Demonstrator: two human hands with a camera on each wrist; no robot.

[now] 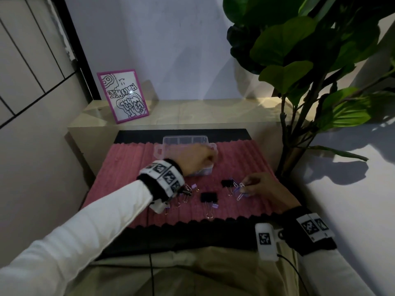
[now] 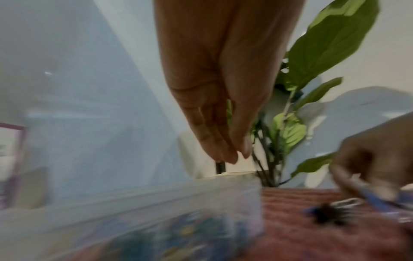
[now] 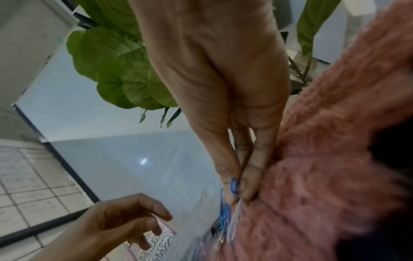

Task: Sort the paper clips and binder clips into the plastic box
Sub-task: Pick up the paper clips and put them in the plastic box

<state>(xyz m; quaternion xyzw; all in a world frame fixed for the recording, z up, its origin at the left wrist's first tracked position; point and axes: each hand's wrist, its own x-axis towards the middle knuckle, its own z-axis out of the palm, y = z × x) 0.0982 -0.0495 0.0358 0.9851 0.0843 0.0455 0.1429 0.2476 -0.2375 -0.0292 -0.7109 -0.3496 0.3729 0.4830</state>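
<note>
Two hands in view. Left hand [image 1: 197, 160] hovers over the plastic box [image 1: 171, 140], fingers loosely drawn together, holding nothing visible. Right hand [image 1: 259, 185] pinches a blue paper clip [image 3: 234, 186] betw. thumb and fingertips, low on the pink mat [image 1: 241, 154]. Box sits at mat's far centre. Black binder clips [image 1: 209, 197] and loose clips lie on the mat betw. box and near edge. Potted plant [image 1: 299, 60] at right.

Left hand [image 1: 197, 160] hangs over the plastic box [image 1: 186, 144]; right hand [image 1: 259, 185] pinches paper clips [image 1: 241, 192].
</note>
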